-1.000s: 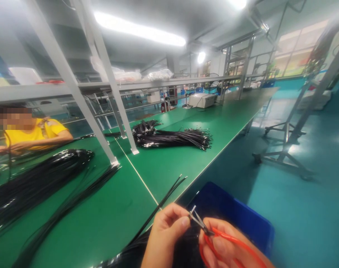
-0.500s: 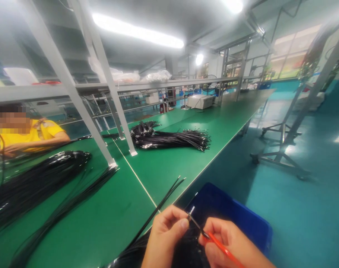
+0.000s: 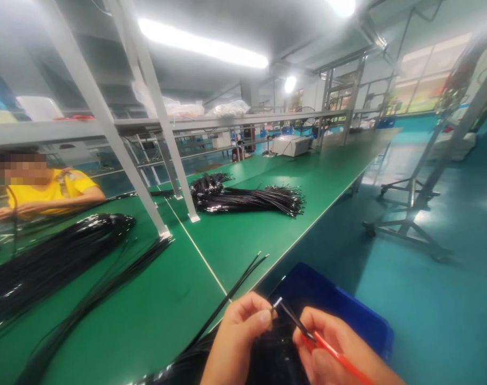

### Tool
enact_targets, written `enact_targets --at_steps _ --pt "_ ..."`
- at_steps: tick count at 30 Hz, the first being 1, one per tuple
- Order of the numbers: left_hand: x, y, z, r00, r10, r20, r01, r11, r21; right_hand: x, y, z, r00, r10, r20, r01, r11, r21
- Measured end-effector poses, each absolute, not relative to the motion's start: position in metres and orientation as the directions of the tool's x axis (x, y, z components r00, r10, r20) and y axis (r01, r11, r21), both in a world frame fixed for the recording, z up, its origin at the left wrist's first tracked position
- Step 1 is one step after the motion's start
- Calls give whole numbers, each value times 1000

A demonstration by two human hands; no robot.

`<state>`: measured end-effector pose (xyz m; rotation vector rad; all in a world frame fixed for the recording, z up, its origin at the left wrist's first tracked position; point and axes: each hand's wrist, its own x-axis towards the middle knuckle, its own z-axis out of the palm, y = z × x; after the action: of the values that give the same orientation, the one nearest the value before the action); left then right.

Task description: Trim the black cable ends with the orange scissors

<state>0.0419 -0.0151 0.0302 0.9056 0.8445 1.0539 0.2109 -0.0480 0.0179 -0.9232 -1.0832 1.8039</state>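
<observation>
1. On the worktop (image 3: 199, 283), at the left: a cable bundle (image 3: 62, 251), with a second bundle (image 3: 94, 299) to its right.
2. Behind the first bundle: a person (image 3: 67, 190).
3. Farther back on the worktop, right of the shelf posts (image 3: 172, 139): a cable pile (image 3: 247, 202).
4. Behind the pile, to the right: a box (image 3: 291, 145).
5. On the shelf (image 3: 267, 118): plastic bags (image 3: 230, 108).
6. In front: a cable end (image 3: 276, 303) in the left hand (image 3: 239, 331); to its right, pliers (image 3: 327, 348) in the right hand (image 3: 343, 337).
7. Behind the right hand, beside the worktop: a bin (image 3: 358, 313).
8. On the floor (image 3: 440, 299), farther right: a wheeled stand (image 3: 409, 220).
</observation>
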Motion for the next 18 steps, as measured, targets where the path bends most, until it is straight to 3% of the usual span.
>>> enact_targets --at_steps 2,4,6,10,16,18 --pt "43 -16 29 242 963 -121 -329 198 923 202 -48 21 -106 987 -117 -208 -137 -968" --pt "45 -17 27 225 968 -110 -296 175 939 192 -48 24 225 974 -16 -118 11 -993" --pt "47 -18 24 226 970 -90 -248 146 958 182 -46 25 374 925 60 -55 87 -995" --pt "52 -19 18 233 972 -23 -130 54 990 174 -40 19 357 926 124 79 102 -992" --pt "59 -26 16 134 978 158 216 -184 959 168 -45 17 426 842 332 451 121 -884" --pt "58 -26 15 127 974 185 235 -211 949 167 -50 23 408 836 367 464 156 -872"
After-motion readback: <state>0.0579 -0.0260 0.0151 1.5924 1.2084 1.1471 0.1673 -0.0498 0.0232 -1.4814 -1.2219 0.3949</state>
